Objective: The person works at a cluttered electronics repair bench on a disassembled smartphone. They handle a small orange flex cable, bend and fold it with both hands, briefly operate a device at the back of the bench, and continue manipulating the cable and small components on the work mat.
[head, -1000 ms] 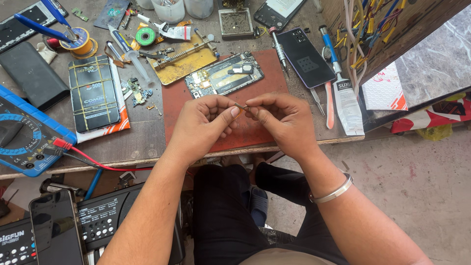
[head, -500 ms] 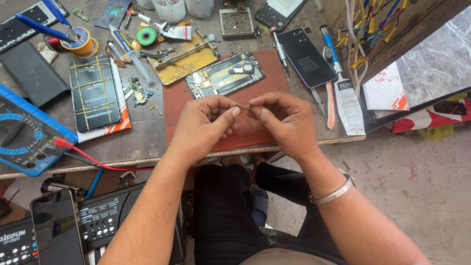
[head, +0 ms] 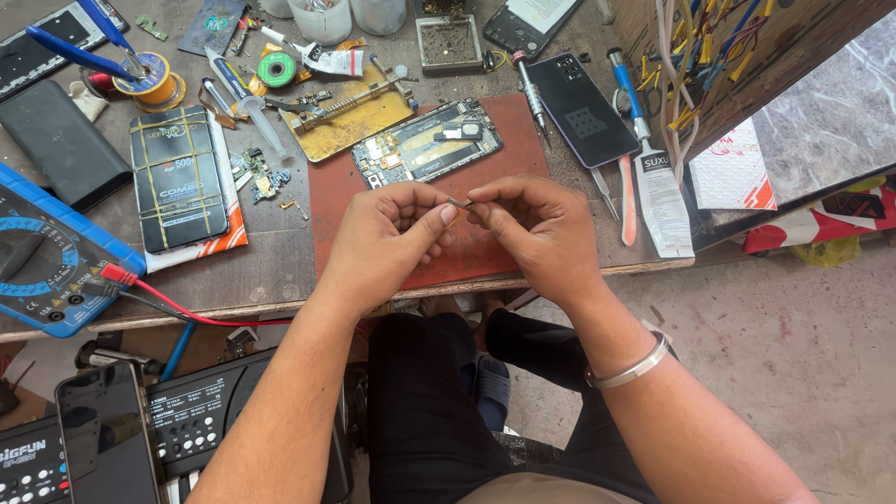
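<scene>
My left hand (head: 387, 238) and my right hand (head: 537, 229) meet over a red-brown mat (head: 336, 201) at the front of the workbench. Between the fingertips of both hands I pinch a tiny metal part (head: 460, 203), too small to make out. Just beyond my hands an opened phone (head: 427, 142) lies on the mat with its circuit board exposed. A silver bangle (head: 635, 369) sits on my right wrist.
A blue multimeter (head: 42, 257) with a red lead lies at the left edge. A battery pack (head: 177, 177), solder spool (head: 154, 82), syringe, yellow board holder (head: 350, 114), dark phone (head: 583, 107), screwdriver and brush (head: 653, 177) surround the mat. A keyboard (head: 201, 420) sits below the bench.
My hands have stayed together over the mat, with only slight finger movement on the small part.
</scene>
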Motion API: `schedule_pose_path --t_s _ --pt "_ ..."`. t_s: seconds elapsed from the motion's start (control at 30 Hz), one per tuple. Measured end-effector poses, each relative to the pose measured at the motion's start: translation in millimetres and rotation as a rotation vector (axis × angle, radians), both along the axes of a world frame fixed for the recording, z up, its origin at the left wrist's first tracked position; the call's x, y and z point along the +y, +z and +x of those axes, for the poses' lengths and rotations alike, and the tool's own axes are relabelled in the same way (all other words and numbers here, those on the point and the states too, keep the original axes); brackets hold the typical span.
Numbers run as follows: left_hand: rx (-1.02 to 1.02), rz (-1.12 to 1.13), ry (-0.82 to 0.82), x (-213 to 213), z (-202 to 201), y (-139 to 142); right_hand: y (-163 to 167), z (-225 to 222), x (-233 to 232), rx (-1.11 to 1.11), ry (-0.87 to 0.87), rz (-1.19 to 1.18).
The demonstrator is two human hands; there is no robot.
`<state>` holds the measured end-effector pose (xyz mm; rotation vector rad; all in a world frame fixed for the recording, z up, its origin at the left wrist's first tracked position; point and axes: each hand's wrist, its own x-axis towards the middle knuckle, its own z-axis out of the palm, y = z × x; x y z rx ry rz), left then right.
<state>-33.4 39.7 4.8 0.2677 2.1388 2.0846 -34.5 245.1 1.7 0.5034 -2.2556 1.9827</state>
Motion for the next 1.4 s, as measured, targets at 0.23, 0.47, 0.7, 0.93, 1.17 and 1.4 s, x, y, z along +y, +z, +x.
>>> schedule_pose_path --t_s 0.23,0.47,0.7,0.93,1.17,1.4 --pt "0.004 -0.008 0.004 0.4 -0.2 -0.6 0.7 0.6 0.1 0.031 0.029 -0.045" --pt "0.008 0.006 0.001 1.0 0.4 -0.8 -0.1 1.3 -1.9 0.022 -0.036 0.012" --pt "-0.003 -0.015 0.010 0.0 0.7 -0.6 -0.6 1.6 -0.2 0.071 -0.004 0.034" --pt "0.007 -0.008 0.008 -0.9 0.7 -0.5 0.3 2.5 -0.7 0.047 0.004 -0.024" --pt "0.011 0.007 -0.003 0.0 0.3 -2.0 0.4 3.2 -3.4 0.056 -0.061 0.049" --pt "0.006 -0.001 0.000 -1.3 0.1 -3.0 -0.6 2.9 -3.2 0.066 -0.004 -0.007"
